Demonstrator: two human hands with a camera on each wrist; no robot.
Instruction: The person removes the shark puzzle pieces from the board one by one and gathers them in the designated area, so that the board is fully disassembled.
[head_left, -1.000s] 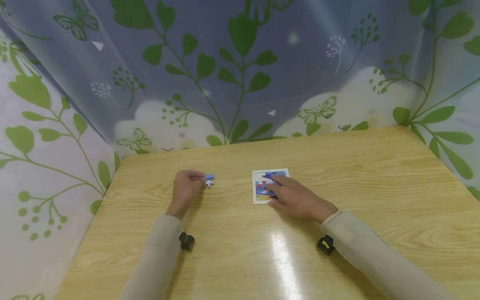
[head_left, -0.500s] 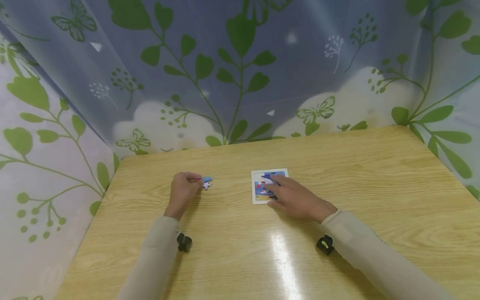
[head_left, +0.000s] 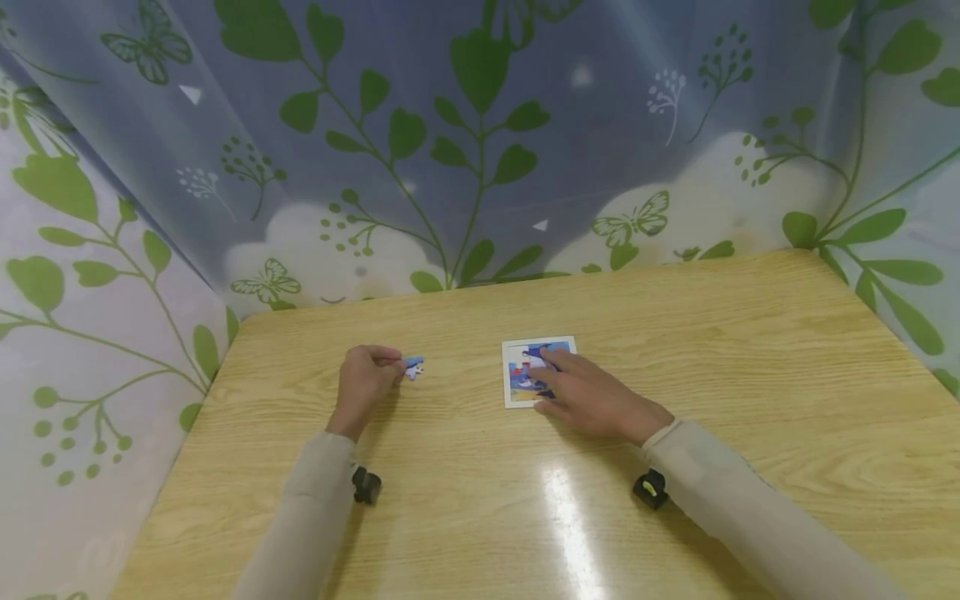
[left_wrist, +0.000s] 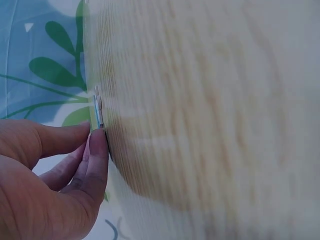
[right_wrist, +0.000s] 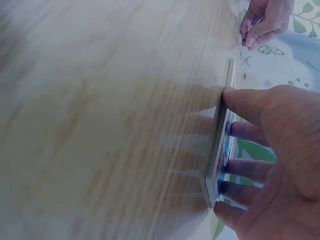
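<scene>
My left hand [head_left: 365,385] pinches a small jigsaw puzzle piece [head_left: 413,367] between thumb and fingertips, at the left of the table. The piece is blue and white; in the left wrist view the puzzle piece [left_wrist: 98,107] appears edge-on, close to the wood. Farther right lies a square jigsaw puzzle with a white frame [head_left: 510,398] and a blue, red and yellow picture. A pale gap shows at its upper left. My right hand [head_left: 592,396] rests on this puzzle with fingers spread, covering its right part. In the right wrist view the thumb touches the frame's edge [right_wrist: 216,150].
Both hands work above a wood-grain table [head_left: 465,483]. Behind it hangs a curtain [head_left: 600,125] with leaves and butterflies, which also runs along the sides. Black wrist cameras sit under the left sleeve [head_left: 303,500] and the right sleeve [head_left: 735,492].
My left hand has shifted slightly left with the puzzle piece, which now looks more tilted. The right hand stays in place on the framed puzzle.
</scene>
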